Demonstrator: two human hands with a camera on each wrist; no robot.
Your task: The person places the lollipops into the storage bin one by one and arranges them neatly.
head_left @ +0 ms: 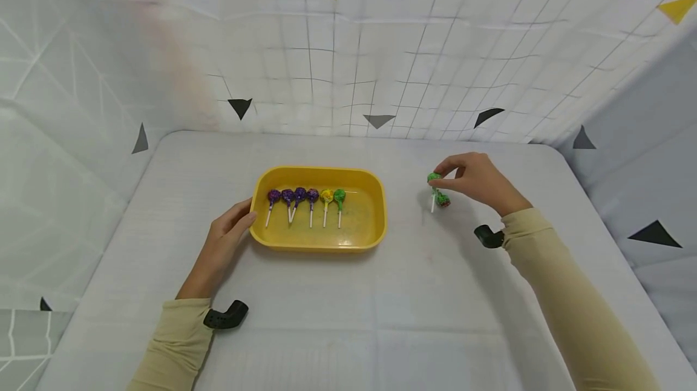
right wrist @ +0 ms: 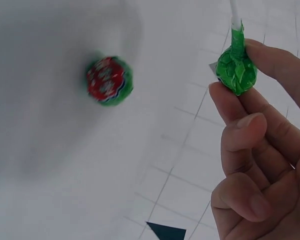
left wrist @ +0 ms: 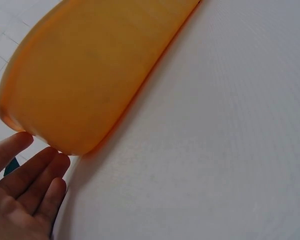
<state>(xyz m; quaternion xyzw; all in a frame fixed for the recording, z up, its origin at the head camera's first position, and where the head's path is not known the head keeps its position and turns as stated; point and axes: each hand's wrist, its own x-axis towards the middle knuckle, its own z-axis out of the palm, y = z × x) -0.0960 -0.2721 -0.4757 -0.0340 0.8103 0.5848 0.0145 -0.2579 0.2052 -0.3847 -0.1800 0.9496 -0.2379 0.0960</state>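
My right hand (head_left: 476,182) pinches a green-wrapped lollipop (right wrist: 237,72) by its head, between thumb and finger, with the white stick pointing down in the head view. Just beside it on the table lies another lollipop (head_left: 443,200), its wrapper green and red. At the left end of a yellow tray (head_left: 378,215), my left hand (head_left: 222,239) holds the edge, thumb at the rim and fingertips against the outer wall. Inside the tray, several lollipops stand in a row, sticks toward me: purple ones (head_left: 299,194) at left, then a yellow one (head_left: 327,196) and a green one (head_left: 340,196).
A white cloth covers the table (head_left: 327,300). Behind it rises a white sheet (head_left: 272,46) with grid lines and coloured triangles, and more sheeting hangs at both sides. Each wrist carries a black device (head_left: 225,315).
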